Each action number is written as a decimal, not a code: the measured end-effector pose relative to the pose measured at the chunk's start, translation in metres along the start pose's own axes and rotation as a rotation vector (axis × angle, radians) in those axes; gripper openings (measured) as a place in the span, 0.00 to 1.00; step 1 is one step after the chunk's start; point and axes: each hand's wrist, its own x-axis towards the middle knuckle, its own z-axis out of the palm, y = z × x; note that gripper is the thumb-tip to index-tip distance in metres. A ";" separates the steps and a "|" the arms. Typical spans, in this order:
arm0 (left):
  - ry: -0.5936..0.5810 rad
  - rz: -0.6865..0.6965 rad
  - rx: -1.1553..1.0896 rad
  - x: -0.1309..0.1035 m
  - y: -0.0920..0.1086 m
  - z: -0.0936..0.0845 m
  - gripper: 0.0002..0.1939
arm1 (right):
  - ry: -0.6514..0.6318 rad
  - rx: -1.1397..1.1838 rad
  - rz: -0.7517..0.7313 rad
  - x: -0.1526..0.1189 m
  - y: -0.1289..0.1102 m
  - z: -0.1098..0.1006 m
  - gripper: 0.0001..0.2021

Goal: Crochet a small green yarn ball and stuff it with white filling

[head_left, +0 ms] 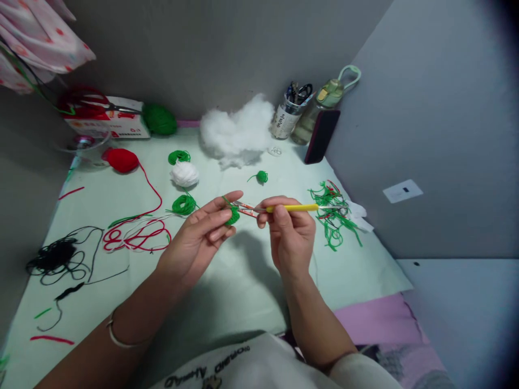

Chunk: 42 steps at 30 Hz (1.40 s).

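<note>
One lettered shirt [259, 359], one left hand [203, 227] pinching one green crochet piece [232, 216], one right hand [291, 235] gripping one yellow hook [298, 208] plus one pair of small scissors [248, 209].

Can't read the shirt print. The piece is at the left fingertips, mid-frame, scissor blades right by it (can't tell if they're touching). Past that: one black yarn tangle [57, 255] lower left, one red-and-white loop bundle [140, 236], one scrap heap [339, 220] at right, two green coils [184, 204] with one white ball [184, 174] between, one small green ball [263, 176], one red ball [122, 160]. Further back, top right: one phone [322, 136], one pen cup [284, 121] with label writing too small for me, one bottle [330, 93]; top left, one box [127, 127], print equally unreadable.
</note>
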 end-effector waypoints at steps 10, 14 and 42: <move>-0.009 0.153 0.411 0.002 -0.001 -0.013 0.16 | -0.050 0.232 0.189 0.006 -0.001 -0.003 0.08; -0.035 0.144 0.396 0.002 -0.001 -0.012 0.18 | -0.087 0.164 0.179 0.005 0.000 -0.003 0.08; 0.080 0.243 0.398 -0.004 -0.007 -0.002 0.26 | -0.156 -0.553 -0.515 -0.013 0.001 0.001 0.15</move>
